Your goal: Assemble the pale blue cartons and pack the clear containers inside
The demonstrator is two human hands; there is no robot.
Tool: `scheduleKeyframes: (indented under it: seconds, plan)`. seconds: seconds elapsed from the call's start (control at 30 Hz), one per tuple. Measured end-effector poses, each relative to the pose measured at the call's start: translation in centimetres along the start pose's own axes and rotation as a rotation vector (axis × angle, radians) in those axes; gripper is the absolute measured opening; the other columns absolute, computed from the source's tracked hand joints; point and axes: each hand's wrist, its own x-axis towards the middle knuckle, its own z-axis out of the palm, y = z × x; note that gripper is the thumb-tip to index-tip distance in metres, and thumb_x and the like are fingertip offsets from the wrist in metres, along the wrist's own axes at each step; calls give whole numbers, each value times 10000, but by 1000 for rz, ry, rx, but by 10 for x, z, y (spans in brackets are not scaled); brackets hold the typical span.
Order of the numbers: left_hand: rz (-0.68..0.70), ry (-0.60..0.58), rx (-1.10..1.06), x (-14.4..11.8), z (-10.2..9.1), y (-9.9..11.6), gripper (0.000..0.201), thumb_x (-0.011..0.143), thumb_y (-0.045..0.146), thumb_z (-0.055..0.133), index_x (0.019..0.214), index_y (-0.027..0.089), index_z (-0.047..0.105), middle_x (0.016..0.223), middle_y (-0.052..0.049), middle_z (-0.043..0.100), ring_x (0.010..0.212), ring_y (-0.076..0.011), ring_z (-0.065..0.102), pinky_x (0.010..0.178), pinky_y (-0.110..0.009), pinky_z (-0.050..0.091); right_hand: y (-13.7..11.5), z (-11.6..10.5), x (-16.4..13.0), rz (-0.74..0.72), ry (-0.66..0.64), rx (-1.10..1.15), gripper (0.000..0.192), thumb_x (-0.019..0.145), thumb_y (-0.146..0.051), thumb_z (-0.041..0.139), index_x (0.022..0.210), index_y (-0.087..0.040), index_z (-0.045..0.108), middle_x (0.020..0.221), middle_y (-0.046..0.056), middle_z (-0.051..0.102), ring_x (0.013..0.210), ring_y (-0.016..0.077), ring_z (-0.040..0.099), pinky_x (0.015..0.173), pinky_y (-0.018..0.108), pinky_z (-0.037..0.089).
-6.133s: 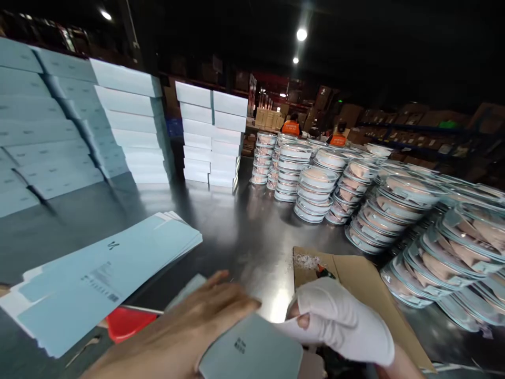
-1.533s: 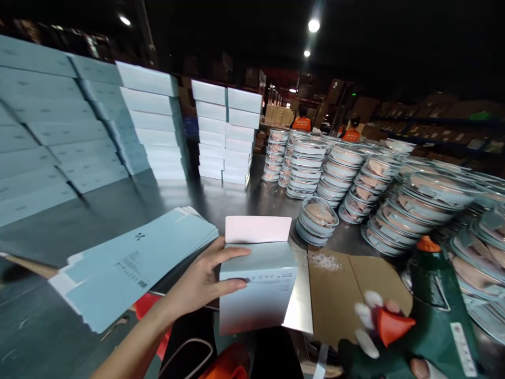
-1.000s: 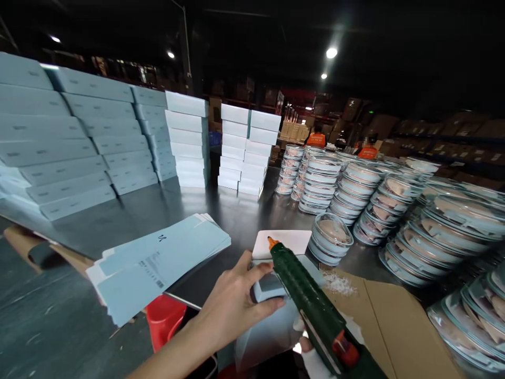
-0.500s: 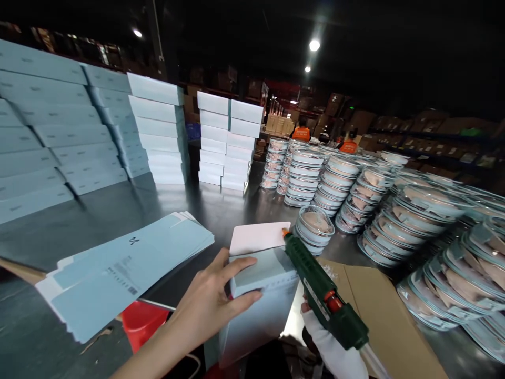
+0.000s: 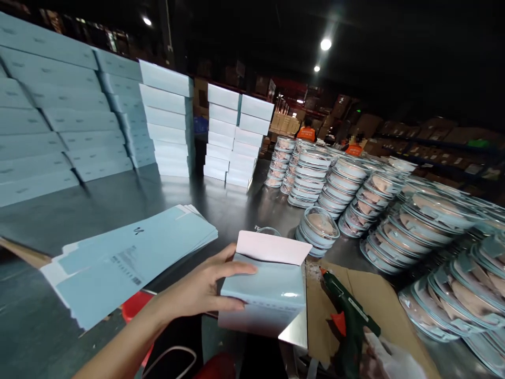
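Note:
My left hand [image 5: 205, 284] grips the left side of a light blue carton [image 5: 264, 287], thumb below and fingers on top. The carton stands at the table's edge, its pale pink-white flap [image 5: 272, 247] raised along the far side. To the right, a dark green hot glue gun [image 5: 349, 300] with an orange nozzle and red trigger rests over a brown cardboard sheet [image 5: 386, 300]. My right hand [image 5: 390, 355], in a whitish glove, is at the gun's rear, fingertips touching or very near it. Blur hides how its fingers are set.
Flat blue carton blanks [image 5: 134, 258] lie fanned on the left. Stacked blue boxes [image 5: 63, 110] line the table's back left. Lidded glass containers [image 5: 422, 226] stand in tall stacks on the right, a shorter stack [image 5: 317, 229] nearer. People in orange vests [image 5: 306, 132] are far off.
The glue gun has moved from the carton's flap down and right onto the cardboard. My right hand has shifted right to the gun's rear. The carton has turned slightly in my left hand.

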Motion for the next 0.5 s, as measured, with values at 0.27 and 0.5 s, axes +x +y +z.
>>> scheduleKeyframes:
  seconds: [0.27, 0.5]
  plan:
    - [-5, 12, 23, -2, 5, -9, 436, 773, 322, 890, 1194, 300, 777, 1380, -127, 627, 1278, -348, 625, 1067, -483, 537, -89, 82, -1, -524, -517, 326, 1124, 715, -410, 896, 1628, -341, 244, 1588, 111, 508, 1441, 272, 512, 1206, 520, 354]
    - [311, 361, -233, -9, 37, -32, 650, 875, 325, 829, 1380, 396, 427, 1453, -117, 533, 1331, -330, 616, 1049, -523, 545, -68, 90, -1, -749, -503, 183, 681, 833, -282, 816, 1459, -383, 570, 1338, 80, 721, 1334, 289, 620, 1164, 526, 420]
